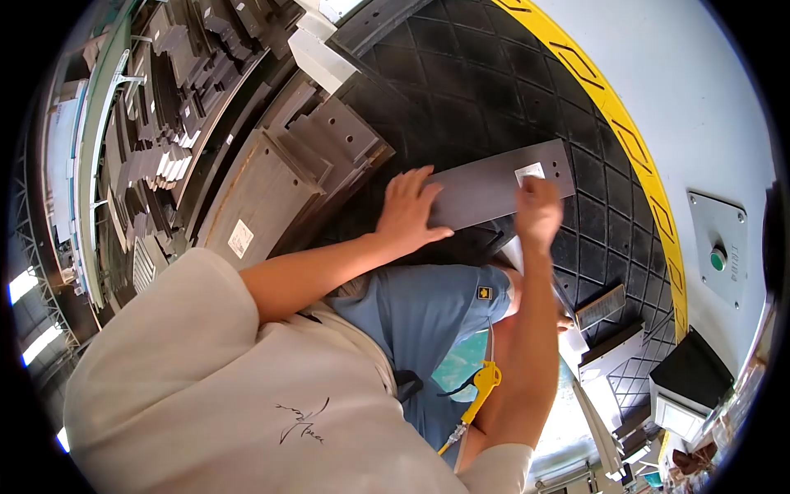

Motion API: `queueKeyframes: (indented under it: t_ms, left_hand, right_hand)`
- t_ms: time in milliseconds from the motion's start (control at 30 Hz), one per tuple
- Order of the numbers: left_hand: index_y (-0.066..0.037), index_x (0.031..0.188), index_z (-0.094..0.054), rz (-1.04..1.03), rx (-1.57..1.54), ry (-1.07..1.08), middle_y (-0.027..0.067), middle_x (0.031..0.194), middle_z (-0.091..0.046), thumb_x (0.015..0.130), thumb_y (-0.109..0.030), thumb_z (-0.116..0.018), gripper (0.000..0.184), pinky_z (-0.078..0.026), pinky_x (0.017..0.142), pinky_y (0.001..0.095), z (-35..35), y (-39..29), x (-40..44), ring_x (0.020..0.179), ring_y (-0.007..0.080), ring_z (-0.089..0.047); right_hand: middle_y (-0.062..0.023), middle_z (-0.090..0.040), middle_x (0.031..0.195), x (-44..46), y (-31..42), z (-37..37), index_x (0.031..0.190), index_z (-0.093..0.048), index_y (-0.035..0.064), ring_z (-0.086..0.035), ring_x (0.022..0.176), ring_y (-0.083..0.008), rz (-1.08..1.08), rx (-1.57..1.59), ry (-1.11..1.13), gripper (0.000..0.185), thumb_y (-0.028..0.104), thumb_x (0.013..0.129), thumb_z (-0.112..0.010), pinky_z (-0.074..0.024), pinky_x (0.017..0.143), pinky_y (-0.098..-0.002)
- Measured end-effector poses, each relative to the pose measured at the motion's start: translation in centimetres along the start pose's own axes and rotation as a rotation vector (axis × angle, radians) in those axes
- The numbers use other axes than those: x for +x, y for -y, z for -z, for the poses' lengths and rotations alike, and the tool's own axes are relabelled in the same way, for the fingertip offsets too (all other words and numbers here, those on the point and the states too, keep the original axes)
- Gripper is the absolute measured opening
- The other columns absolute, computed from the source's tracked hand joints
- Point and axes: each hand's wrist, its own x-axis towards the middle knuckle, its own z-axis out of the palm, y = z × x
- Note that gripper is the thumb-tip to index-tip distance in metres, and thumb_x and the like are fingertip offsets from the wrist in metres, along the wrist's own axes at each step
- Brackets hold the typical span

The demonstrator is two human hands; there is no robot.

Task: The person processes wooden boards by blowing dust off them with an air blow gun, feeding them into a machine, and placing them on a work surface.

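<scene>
A flat grey metal plate (481, 189) with small holes at its right end lies on the black tiled floor in front of my knees. My left hand (407, 210) is at the plate's left end, fingers and thumb spread apart. My right hand (539, 214) is closed over the plate's right part, at the lower edge of a white label (529, 172). Whatever its fingers pinch, if anything, is hidden. Below my right forearm, a yellow air blow gun (487, 379) with a yellow hose hangs beside my leg.
Stacked brown metal plates (271, 181) stand close on the left, with a rack of metal parts (177, 107) behind. A yellow curved edge (629, 136) borders the black floor (461, 99). A panel with a green button (717, 259) is far right. Metal pieces (601, 309) lie lower right.
</scene>
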Motion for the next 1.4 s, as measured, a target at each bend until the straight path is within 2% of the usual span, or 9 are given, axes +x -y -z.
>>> queueKeyframes:
  t_ms: [167,267,400,733,767,900,1000,1167,1400]
  left_hand:
    - [-0.002,0.129,-0.057,-0.095,-0.065,0.079,0.0283,0.160,-0.037,0.068,-0.036,-0.095,0.080,-0.030,0.121,0.0581,-1.9,0.9,0.0,0.148,0.0462,-0.035]
    - [-0.003,0.126,-0.057,-0.113,-0.036,0.139,0.0296,0.160,-0.037,0.067,-0.034,-0.096,0.076,-0.030,0.121,0.0577,-0.7,2.4,-2.1,0.149,0.0465,-0.035]
    - [-0.006,0.130,-0.057,-0.141,0.053,0.160,0.0265,0.163,-0.032,0.066,-0.029,-0.098,0.080,-0.033,0.116,0.0639,0.4,2.6,-3.5,0.145,0.0485,-0.038]
    - [-0.019,0.162,-0.040,-0.147,-0.025,0.423,0.0279,0.168,-0.024,0.070,-0.024,-0.089,0.104,-0.033,0.116,0.0632,0.6,-2.8,2.7,0.149,0.0542,-0.030]
    - [-0.014,0.158,-0.048,-0.222,-0.026,0.360,0.0296,0.158,-0.045,0.072,-0.023,-0.085,0.094,-0.044,0.109,0.0554,0.4,-2.3,2.8,0.141,0.0482,-0.049]
    - [-0.006,0.136,-0.070,-0.145,-0.356,0.723,0.0225,0.119,-0.075,0.077,-0.019,-0.079,0.062,-0.055,0.099,0.0404,7.4,-3.8,7.2,0.110,0.0388,-0.072]
    - [-0.001,0.133,-0.070,-0.229,-0.337,0.582,0.0216,0.128,-0.073,0.085,-0.010,-0.071,0.049,-0.055,0.103,0.0425,4.5,-0.9,8.2,0.117,0.0397,-0.069]
    - [-0.010,0.149,-0.058,-0.279,-0.081,0.297,0.0170,0.162,-0.045,0.091,-0.032,-0.074,0.065,-0.028,0.126,0.0557,-2.6,0.5,4.5,0.155,0.0371,-0.035]
    - [-0.013,0.158,-0.045,-0.538,0.045,0.279,0.0157,0.172,-0.030,0.086,-0.057,-0.079,0.091,-0.014,0.130,0.0628,-3.9,-0.3,1.0,0.161,0.0350,-0.024]
  right_hand:
    - [-0.0096,-0.056,0.088,-0.8,6.7,-5.5,0.086,-0.060,0.0102,-0.061,0.085,-0.0297,0.236,0.028,0.084,0.012,0.011,0.086,-0.073,-0.0537,0.074,-0.0440]
    - [-0.0092,-0.059,0.090,1.1,-1.5,-3.5,0.089,-0.062,0.0106,-0.061,0.085,-0.0293,0.263,-0.177,0.100,0.009,0.014,0.088,-0.070,-0.0526,0.078,-0.0462]
    - [-0.0173,-0.073,0.096,1.8,-11.5,3.1,0.098,-0.074,0.0033,-0.069,0.094,-0.0399,-0.347,-0.480,-0.074,0.018,0.021,0.094,-0.070,-0.0544,0.086,-0.0492]
    - [-0.0102,-0.074,0.092,-8.6,-8.3,10.7,0.135,-0.065,-0.0047,-0.071,0.080,-0.0181,-0.916,0.566,-0.036,0.039,0.016,0.102,-0.064,-0.0558,0.068,-0.0304]
    - [-0.0106,-0.074,0.093,-9.7,-8.6,11.3,0.135,-0.064,-0.0057,-0.072,0.080,-0.0192,-0.960,0.625,-0.052,0.038,0.014,0.102,-0.063,-0.0571,0.067,-0.0305]
    - [-0.0136,-0.074,0.100,-11.2,-8.9,12.6,0.127,-0.064,-0.0061,-0.076,0.081,-0.0218,-0.913,0.681,-0.059,0.030,0.011,0.103,-0.056,-0.0604,0.064,-0.0316]
    - [-0.0092,-0.075,0.102,-10.5,-8.9,13.0,0.130,-0.066,-0.0040,-0.072,0.080,-0.0160,-0.860,0.690,-0.030,0.033,0.016,0.104,-0.060,-0.0564,0.067,-0.0288]
    - [-0.0042,-0.075,0.096,-9.0,-7.9,11.9,0.127,-0.074,-0.0015,-0.063,0.082,-0.0098,-0.888,0.609,0.099,0.034,0.022,0.103,-0.066,-0.0506,0.074,-0.0262]
    - [-0.0063,-0.075,0.088,-8.2,-7.6,9.5,0.115,-0.078,-0.0022,-0.064,0.080,-0.0119,-0.809,0.371,0.305,0.031,0.023,0.098,-0.071,-0.0512,0.074,-0.0294]
